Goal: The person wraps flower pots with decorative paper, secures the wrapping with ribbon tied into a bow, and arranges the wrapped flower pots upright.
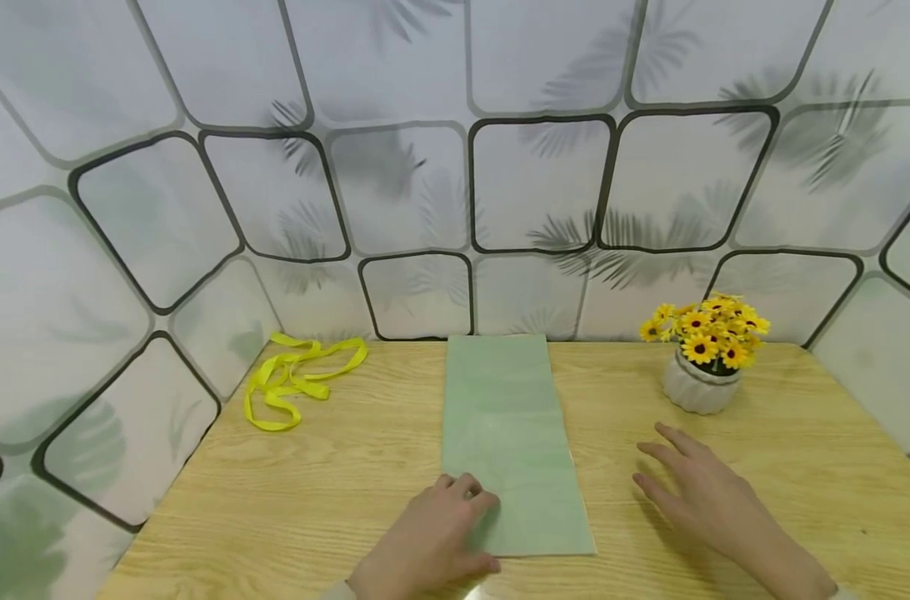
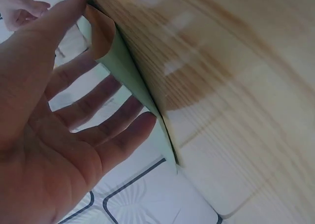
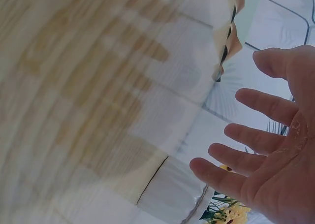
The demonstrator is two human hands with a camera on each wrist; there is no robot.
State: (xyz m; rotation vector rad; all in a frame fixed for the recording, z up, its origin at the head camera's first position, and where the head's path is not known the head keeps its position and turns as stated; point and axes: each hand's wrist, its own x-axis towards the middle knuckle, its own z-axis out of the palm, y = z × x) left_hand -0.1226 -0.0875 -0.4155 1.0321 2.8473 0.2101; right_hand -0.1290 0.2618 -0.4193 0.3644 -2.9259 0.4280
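At near left: left hand [image 1: 436,529], fingers spread, loosely bent, touching the long pale-green rectangular sheet [image 1: 503,417], apparently paper.
Near right: right hand [image 1: 710,500], fingers spread, empty, over the pale wooden bench [image 1: 335,467].
Sheet handling: probably light, pliable, easily creased; best taken by long edges.
Sheet position: on the bench between the hands, apart from the right.
Far right: white fluted pot [image 1: 699,388], yellow flowers [image 1: 699,347].
Far left: tangled flat yellow ribbon [image 1: 273,425].

We face pale back wall [image 1: 530,183], printed with rounded grey and black outlines [image 1: 472,183] and blurry palm fronds [image 1: 620,242]. Same print on left side wall [image 1: 57,292] and right side wall [image 1: 886,358]. Below, we see light wood-grain table [image 1: 335,475], far edge at back wall, glossy top catching bright reflections.
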